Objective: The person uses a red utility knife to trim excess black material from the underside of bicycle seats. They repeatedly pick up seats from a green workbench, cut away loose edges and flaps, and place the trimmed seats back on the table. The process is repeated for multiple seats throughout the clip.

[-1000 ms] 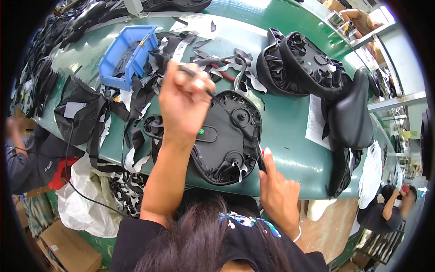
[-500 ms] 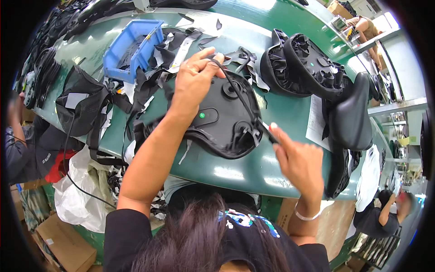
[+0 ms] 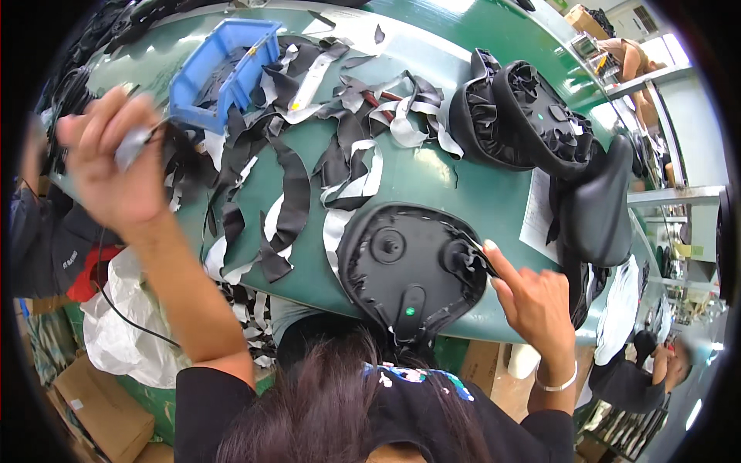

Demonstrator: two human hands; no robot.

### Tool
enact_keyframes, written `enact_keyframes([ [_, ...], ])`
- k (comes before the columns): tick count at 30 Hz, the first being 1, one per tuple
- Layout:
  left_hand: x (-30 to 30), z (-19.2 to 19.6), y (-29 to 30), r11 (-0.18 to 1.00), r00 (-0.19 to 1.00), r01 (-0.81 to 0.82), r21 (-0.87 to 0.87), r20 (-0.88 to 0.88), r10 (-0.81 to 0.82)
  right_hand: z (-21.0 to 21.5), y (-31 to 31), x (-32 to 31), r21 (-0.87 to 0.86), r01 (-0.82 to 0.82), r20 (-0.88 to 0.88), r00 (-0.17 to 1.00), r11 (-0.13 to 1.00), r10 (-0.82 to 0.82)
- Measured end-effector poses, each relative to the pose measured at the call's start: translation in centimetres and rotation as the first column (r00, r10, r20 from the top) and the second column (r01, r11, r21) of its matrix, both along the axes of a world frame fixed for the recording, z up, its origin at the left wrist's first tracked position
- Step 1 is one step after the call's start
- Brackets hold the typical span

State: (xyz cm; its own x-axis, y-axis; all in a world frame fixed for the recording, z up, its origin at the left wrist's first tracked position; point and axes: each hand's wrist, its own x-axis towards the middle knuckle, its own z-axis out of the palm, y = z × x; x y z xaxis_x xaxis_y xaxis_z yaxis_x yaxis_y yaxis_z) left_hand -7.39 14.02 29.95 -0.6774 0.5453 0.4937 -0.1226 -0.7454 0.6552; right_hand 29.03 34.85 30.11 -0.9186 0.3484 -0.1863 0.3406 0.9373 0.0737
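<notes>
Beside upturned seat [image 3: 414,258], right hand [image 3: 539,307] partly hides tool [image 3: 485,261]; left hand [image 3: 116,166] blurred.

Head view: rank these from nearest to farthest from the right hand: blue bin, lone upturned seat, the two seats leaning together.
From the right hand:
1. Lone upturned seat: just to its left, at the table's near edge.
2. Two seats leaning together: beyond it, farther up the table.
3. Blue bin: far off, upper left.
</notes>
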Motion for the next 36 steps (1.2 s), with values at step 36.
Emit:
enact_keyframes([
  [36,20.0,-7.1,3.0,0.625,0.998,-0.054,-0.779,-0.067,0.003,-8.1,-2.9,-1.2,-0.493,0.099,-0.710,0.527,0.864,-0.466],
])
